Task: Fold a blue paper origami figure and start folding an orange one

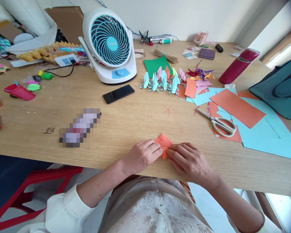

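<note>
A small folded piece of orange paper (163,141) lies on the wooden table near its front edge, turned so that one corner points away from me. My left hand (145,153) presses its fingertips on the left side of the paper, fingers held together. On the right side, my right hand (188,158) has its fingers closed on the paper's edge, its thumb mostly hidden. Creases run across the paper between the two hands. Beyond it stands a group of folded light blue paper figures (164,81), with pink, orange and yellow-green ones behind.
Scissors (223,126) lie to the right on orange sheets, beside a large light blue sheet (269,136). A black phone (118,94) lies before a white fan (110,42). A red bottle (240,66) and a teal bag (278,87) are at the right.
</note>
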A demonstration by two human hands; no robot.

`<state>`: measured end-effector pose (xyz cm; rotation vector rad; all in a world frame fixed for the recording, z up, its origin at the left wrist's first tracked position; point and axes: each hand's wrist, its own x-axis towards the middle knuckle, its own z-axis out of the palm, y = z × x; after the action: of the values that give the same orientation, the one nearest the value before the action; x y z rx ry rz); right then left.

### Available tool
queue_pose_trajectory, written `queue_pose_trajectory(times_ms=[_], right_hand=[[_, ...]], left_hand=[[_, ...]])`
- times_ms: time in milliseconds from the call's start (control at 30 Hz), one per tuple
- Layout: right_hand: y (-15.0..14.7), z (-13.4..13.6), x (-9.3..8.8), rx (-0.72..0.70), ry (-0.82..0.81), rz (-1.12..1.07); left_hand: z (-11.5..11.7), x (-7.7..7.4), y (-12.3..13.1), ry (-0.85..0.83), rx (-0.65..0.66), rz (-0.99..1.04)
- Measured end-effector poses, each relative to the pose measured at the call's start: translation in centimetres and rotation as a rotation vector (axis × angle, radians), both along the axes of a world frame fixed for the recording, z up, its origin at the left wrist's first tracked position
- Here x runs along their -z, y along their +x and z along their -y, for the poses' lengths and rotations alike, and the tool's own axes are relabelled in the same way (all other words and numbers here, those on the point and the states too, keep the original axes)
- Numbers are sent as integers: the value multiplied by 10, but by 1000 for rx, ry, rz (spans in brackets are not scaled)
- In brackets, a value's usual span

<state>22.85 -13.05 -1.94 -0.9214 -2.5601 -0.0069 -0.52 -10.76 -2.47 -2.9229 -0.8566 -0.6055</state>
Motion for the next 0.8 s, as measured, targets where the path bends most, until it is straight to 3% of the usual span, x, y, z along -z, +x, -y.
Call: queue_pose_trajectory(times_ms=[233,400,800], right_hand=[[-18,7,3,90,33,38],[-24,12,3,164,-56,17],[-33,14,0,366,-264,-123]], left_hand=[[-3,-2,-3,-25,44,-4],[-13,-5,-15,-105,91,-9],[-30,-5,-21,-274,28,35]])
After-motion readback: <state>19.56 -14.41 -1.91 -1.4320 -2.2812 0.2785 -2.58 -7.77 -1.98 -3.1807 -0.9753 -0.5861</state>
